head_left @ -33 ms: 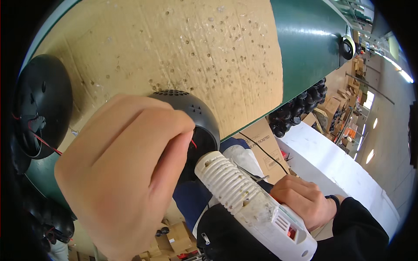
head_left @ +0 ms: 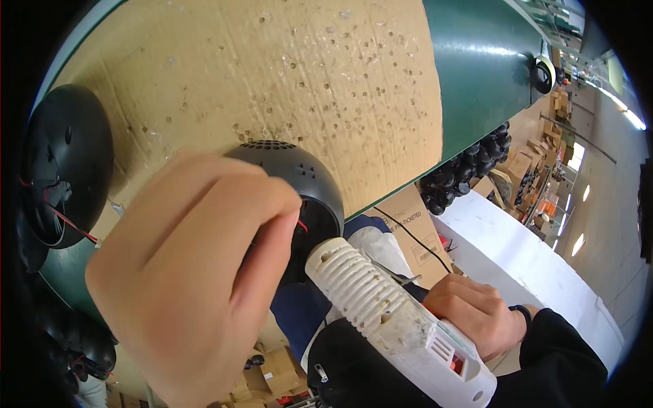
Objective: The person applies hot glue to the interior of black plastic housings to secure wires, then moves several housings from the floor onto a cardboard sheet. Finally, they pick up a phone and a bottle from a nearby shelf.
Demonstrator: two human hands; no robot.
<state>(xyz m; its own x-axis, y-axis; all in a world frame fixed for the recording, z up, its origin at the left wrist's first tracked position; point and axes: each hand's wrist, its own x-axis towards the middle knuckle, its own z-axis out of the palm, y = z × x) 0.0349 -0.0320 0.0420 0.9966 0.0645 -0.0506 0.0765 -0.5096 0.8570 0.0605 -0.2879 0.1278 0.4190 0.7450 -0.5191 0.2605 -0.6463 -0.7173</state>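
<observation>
A dark, rounded plastic shell (head_left: 309, 173) with a patch of small round holes sits at the near edge of the bench, its open side towards me. My left hand (head_left: 187, 272) is closed in a pinch at that opening; its fingertips are hidden behind the hand, so what they hold does not show. A short red wire (head_left: 303, 226) pokes out inside the shell beside the fingers. My right hand (head_left: 473, 313) grips a white hot glue gun (head_left: 401, 323), worn and stained, its ribbed front end close to the shell's rim.
Cardboard (head_left: 326, 88) with many small holes covers the green bench (head_left: 486, 61). At the left lies another black shell (head_left: 75, 149) with red wires. A tape roll (head_left: 543, 73) stands at the far right. Below it are black round parts (head_left: 469, 166), a carton (head_left: 411, 224) and a white surface (head_left: 517, 245).
My left hand has shifted very slightly at the shell. The glue gun has moved a touch to the right; otherwise the scene is the same.
</observation>
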